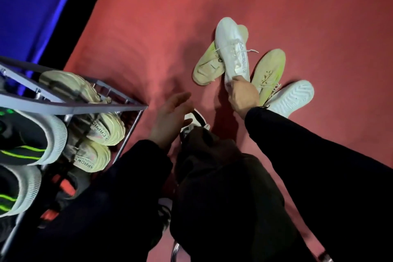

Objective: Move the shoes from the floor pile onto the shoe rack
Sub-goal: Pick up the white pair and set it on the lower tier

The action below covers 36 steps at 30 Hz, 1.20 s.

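Note:
A small pile of shoes lies on the red floor at centre right. My right hand [243,95] grips the heel of a white sneaker [232,49], which rests across a pale yellow shoe [207,68]. A second pale yellow shoe [269,72] and a white shoe lying sole-up [292,97] sit just right of that hand. My left hand [170,117] hovers open and blurred between the pile and the metal shoe rack [72,106] at the left, holding nothing.
The rack holds cream sneakers [102,130] on a lower shelf and dark shoes with green stripes [27,140] nearer me. My own foot in a black-and-white shoe [196,120] stands below the left hand. A blue wall [27,6] lies behind the rack.

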Motion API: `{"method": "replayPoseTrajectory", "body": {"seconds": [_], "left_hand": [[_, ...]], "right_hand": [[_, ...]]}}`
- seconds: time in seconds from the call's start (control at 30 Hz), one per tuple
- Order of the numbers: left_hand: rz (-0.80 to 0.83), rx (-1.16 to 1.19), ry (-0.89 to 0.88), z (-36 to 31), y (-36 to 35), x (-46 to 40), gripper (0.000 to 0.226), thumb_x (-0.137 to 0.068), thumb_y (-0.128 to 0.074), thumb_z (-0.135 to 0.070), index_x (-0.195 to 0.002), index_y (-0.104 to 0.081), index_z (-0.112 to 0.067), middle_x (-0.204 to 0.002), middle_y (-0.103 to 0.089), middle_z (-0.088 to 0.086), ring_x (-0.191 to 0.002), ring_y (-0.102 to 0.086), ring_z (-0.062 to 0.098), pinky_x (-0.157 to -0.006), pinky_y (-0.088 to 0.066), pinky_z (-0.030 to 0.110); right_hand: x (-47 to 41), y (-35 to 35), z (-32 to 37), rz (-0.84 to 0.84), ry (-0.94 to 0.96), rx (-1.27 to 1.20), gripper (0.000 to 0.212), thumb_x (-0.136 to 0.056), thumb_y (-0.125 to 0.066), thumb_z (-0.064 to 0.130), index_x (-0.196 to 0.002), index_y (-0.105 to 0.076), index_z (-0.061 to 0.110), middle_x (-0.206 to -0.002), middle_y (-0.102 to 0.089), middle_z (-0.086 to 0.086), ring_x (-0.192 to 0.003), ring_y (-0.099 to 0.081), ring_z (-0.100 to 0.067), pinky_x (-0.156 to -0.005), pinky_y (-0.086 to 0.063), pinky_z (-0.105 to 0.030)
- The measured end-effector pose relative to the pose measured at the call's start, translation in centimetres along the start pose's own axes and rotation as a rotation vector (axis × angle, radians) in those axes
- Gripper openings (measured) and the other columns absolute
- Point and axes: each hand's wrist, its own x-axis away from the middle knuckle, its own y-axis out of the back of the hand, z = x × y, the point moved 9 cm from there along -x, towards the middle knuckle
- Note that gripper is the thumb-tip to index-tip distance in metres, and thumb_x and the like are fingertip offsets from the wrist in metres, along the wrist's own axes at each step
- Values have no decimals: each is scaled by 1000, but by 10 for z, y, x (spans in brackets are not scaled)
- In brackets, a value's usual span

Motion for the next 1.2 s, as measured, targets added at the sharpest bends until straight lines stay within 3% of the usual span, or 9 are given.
{"method": "replayPoseTrajectory", "body": {"seconds": [0.2, 0.3, 0.43, 0.57, 0.63, 0.7, 0.8, 0.93, 1.2], "left_hand": [[-9, -11, 16, 0, -11, -7, 24, -93, -60, -32, -115, -64, -23, -112, -63, 0, -106, -60, 18, -99, -53, 48], [100, 39, 51, -8, -36, -10, 42, -88, -63, -49, -120, -63, -22, -117, -71, 1, -107, -68, 20, -85, -57, 39], [-88, -35, -20, -11, -27, -19, 42, -76, -70, -32, -113, -66, -13, -104, -75, 13, -88, -73, 27, -78, -59, 43], [-134, -269, -182, -20, -21, -13, 28, -83, -70, -18, -110, -64, -15, -94, -70, 0, -84, -65, 12, -70, -50, 24], [-83, -286, -196, -20, -22, -8, 37, -77, -75, -26, -112, -65, -16, -103, -73, 2, -95, -68, 19, -81, -55, 33], [-50, -274, -194, -14, -22, -3, 44, -73, -78, -28, -114, -65, -19, -106, -75, 3, -100, -70, 21, -88, -57, 41], [-10, -213, -179, -7, -20, 5, 32, -83, -74, -11, -113, -64, -15, -98, -74, 2, -89, -73, 11, -71, -58, 21], [-34, -138, -145, -1, -12, 8, 29, -86, -67, 3, -114, -63, 1, -99, -72, 17, -86, -70, 24, -61, -57, 18], [-124, -34, -278, -51, -10, 27, 40, -88, -67, -4, -126, -53, -2, -90, -69, 8, -89, -63, 27, -67, -56, 30]], "right_hand": [[49, 71, 35, -204, -13, -594, 25, -90, -58, 11, -111, -70, 20, -108, -68, 1, -92, -63, -17, -85, -51, -31], [94, 101, 62, -120, -14, -941, 20, -91, -63, 11, -101, -67, 28, -91, -70, 9, -68, -61, -16, -65, -52, -30], [127, 107, 75, 5, 39, -1118, 17, -95, -63, 9, -107, -70, 20, -78, -67, 9, -74, -60, -4, -73, -47, -22], [133, 59, -61, -456, -685, -1049, 38, -93, -65, 20, -129, -58, 8, -119, -64, -6, -109, -61, -19, -99, -49, -36], [152, 6, -115, -356, -1069, -1047, 55, -89, -70, 24, -135, -49, 2, -130, -57, -14, -117, -57, -30, -105, -47, -43], [158, -50, -145, -190, -1176, -1208, 57, -78, -79, 28, -121, -56, -1, -117, -64, -13, -98, -64, -28, -82, -57, -42], [150, -107, -175, -91, -1105, -1365, 61, -49, -89, 22, -98, -64, -3, -95, -70, -18, -73, -69, -29, -58, -53, -32], [148, -68, -140, -93, -1084, -1474, 16, -79, -80, 8, -81, -66, 3, -74, -65, -12, -57, -62, -24, -50, -52, -29], [167, 89, -73, -365, -355, -944, 19, -91, -68, 34, -107, -68, 24, -101, -66, 1, -101, -60, -17, -88, -50, -34]]}}
